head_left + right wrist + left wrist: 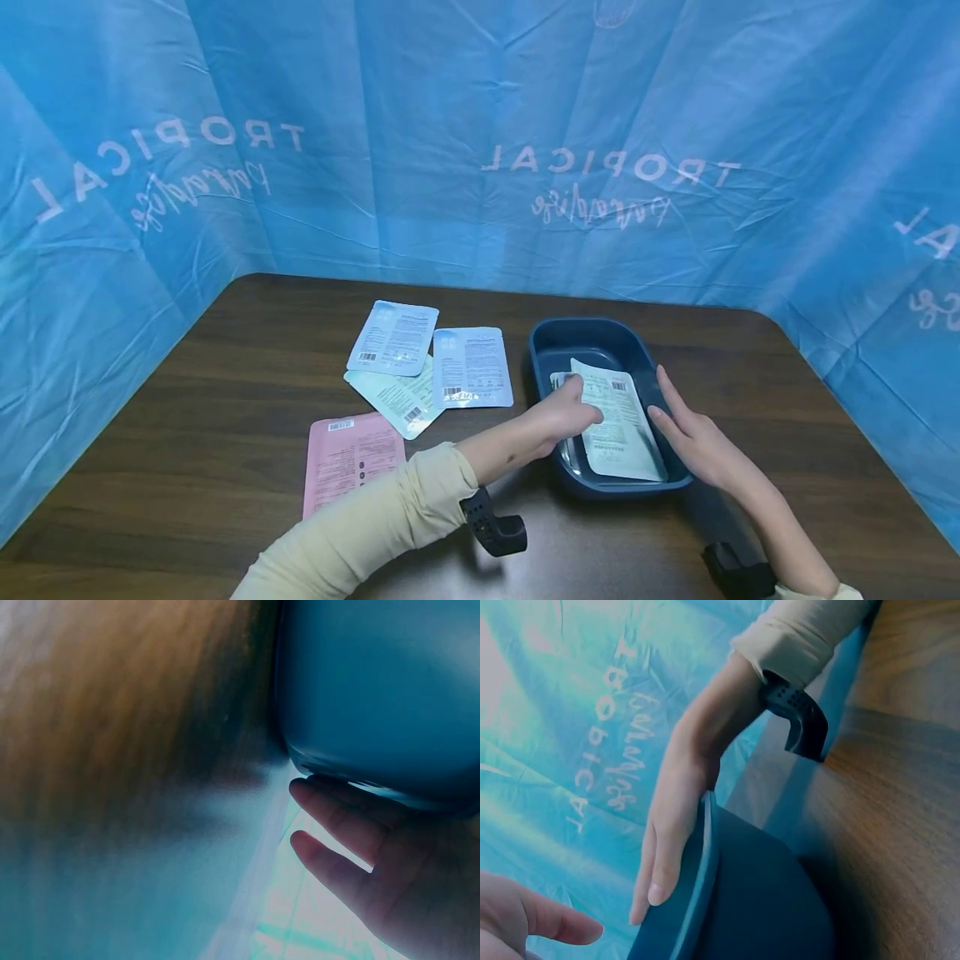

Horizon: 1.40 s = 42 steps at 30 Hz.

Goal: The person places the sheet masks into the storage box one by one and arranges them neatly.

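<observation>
A dark blue plastic basin [585, 330] stands on the table, holding flat sachets with a pale green printed sachet [618, 425] on top. My left hand [562, 414] reaches over the basin's left rim, its digits at the sachet's left edge. In the left wrist view a digit of this left hand [525, 915] stretches out straight, with nothing visible in its grasp. At the basin's right side, my right hand [697, 442] rests along the rim with fingers extended. The right wrist view has the right hand [367, 855] with fingers spread against the basin [375, 690].
Left of the basin lie two light blue sachets [393, 337] [472, 367], a pale green sachet [401, 400] partly under one, and a pink sachet [352, 458] partly covered by my left sleeve [375, 521]. A blue printed curtain [450, 167] encloses the dark wooden table [225, 417].
</observation>
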Each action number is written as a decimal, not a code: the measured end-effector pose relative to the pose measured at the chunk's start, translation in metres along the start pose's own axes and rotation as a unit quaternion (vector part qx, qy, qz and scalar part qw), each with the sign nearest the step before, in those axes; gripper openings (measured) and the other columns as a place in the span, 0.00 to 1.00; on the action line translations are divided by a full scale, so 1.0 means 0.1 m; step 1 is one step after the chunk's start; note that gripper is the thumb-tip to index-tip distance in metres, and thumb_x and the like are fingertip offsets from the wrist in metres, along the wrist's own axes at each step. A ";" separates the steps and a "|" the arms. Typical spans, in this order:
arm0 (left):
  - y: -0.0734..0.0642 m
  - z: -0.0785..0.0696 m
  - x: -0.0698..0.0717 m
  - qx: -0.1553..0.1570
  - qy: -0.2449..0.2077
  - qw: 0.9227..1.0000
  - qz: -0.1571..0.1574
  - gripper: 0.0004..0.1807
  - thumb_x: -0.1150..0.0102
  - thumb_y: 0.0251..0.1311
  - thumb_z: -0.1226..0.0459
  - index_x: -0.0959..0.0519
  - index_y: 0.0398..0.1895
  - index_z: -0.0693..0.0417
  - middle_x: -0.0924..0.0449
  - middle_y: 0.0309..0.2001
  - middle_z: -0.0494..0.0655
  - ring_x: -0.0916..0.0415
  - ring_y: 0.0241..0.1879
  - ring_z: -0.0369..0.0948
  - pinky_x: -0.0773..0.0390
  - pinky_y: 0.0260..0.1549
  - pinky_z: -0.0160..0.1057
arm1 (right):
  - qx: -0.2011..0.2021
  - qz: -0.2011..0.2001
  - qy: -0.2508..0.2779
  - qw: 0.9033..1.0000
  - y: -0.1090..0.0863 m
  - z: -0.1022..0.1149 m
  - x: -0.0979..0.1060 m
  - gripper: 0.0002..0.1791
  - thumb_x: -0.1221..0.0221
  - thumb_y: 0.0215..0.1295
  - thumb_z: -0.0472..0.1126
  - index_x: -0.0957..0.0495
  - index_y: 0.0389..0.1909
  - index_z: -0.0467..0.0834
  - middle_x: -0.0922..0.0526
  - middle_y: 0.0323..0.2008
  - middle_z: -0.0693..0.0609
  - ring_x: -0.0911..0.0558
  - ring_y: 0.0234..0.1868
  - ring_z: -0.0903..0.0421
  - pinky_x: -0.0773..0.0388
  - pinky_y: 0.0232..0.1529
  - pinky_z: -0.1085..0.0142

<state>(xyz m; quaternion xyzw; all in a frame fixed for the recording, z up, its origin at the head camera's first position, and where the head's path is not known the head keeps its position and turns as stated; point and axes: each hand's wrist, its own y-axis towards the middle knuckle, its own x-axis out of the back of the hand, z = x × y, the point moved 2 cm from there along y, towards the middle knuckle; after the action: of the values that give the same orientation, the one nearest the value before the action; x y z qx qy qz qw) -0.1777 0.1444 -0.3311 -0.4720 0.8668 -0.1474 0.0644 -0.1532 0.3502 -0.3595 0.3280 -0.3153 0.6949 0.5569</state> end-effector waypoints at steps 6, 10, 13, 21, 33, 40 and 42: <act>-0.12 -0.02 0.02 -0.010 0.042 0.999 0.014 0.37 0.45 0.62 0.68 0.50 0.72 0.58 0.47 0.69 0.53 0.46 0.64 0.49 0.48 0.61 0.53 | -0.002 0.000 0.001 1.000 0.00 0.00 0.00 0.39 0.60 0.74 0.52 0.71 0.72 0.42 0.59 0.69 0.31 0.50 0.64 0.28 0.49 0.55 0.34; -0.24 -0.01 0.08 -0.047 0.067 0.995 0.060 0.35 0.44 0.62 0.65 0.47 0.71 0.54 0.45 0.69 0.50 0.46 0.65 0.48 0.44 0.60 0.50 | -0.004 0.002 -0.002 1.000 0.00 -0.01 0.00 0.39 0.60 0.74 0.52 0.71 0.72 0.41 0.58 0.69 0.30 0.49 0.64 0.28 0.48 0.54 0.33; -0.34 0.01 0.15 -0.096 0.058 0.988 0.106 0.30 0.46 0.63 0.68 0.41 0.69 0.55 0.38 0.65 0.51 0.40 0.63 0.48 0.36 0.56 0.43 | -0.003 0.002 -0.002 1.000 0.00 -0.01 -0.01 0.39 0.60 0.74 0.52 0.71 0.72 0.41 0.58 0.69 0.30 0.49 0.63 0.27 0.48 0.54 0.33; -0.61 0.14 0.56 -0.190 0.049 0.959 0.203 0.21 0.48 0.62 0.75 0.31 0.59 0.65 0.20 0.45 0.55 0.22 0.41 0.39 0.26 0.44 0.34 | -0.001 0.001 -0.008 1.000 0.00 0.00 -0.02 0.38 0.61 0.75 0.52 0.71 0.72 0.40 0.58 0.69 0.29 0.49 0.63 0.27 0.48 0.55 0.34; -1.00 0.58 1.59 -0.216 0.284 0.932 0.062 0.14 0.40 0.57 0.71 0.24 0.47 0.63 0.22 0.31 0.40 0.26 0.33 0.35 0.25 0.33 0.36 | -0.001 0.000 -0.006 1.000 -0.01 0.00 0.01 0.38 0.61 0.75 0.51 0.72 0.72 0.42 0.59 0.69 0.30 0.50 0.64 0.27 0.49 0.55 0.34; -1.11 0.73 1.96 -0.198 0.351 0.915 -0.022 0.17 0.36 0.52 0.73 0.23 0.46 0.62 0.25 0.31 0.41 0.28 0.32 0.38 0.27 0.32 0.36 | 0.000 -0.001 -0.006 1.000 -0.01 0.00 0.01 0.38 0.62 0.75 0.52 0.72 0.72 0.42 0.59 0.69 0.30 0.50 0.64 0.27 0.49 0.55 0.34; -1.14 0.76 2.03 -0.184 0.391 0.900 -0.064 0.21 0.33 0.49 0.72 0.25 0.49 0.63 0.26 0.35 0.44 0.29 0.35 0.41 0.28 0.34 0.39 | -0.001 -0.001 -0.004 1.000 -0.01 0.00 0.01 0.38 0.62 0.75 0.52 0.72 0.72 0.42 0.60 0.69 0.30 0.50 0.64 0.27 0.50 0.55 0.34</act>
<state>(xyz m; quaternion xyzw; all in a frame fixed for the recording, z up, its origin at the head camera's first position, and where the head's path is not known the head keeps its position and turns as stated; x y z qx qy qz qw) -0.1785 -0.0983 -0.3618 -0.4340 0.8021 -0.1620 -0.3768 -0.1522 0.3509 -0.3591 0.3309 -0.3183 0.6927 0.5563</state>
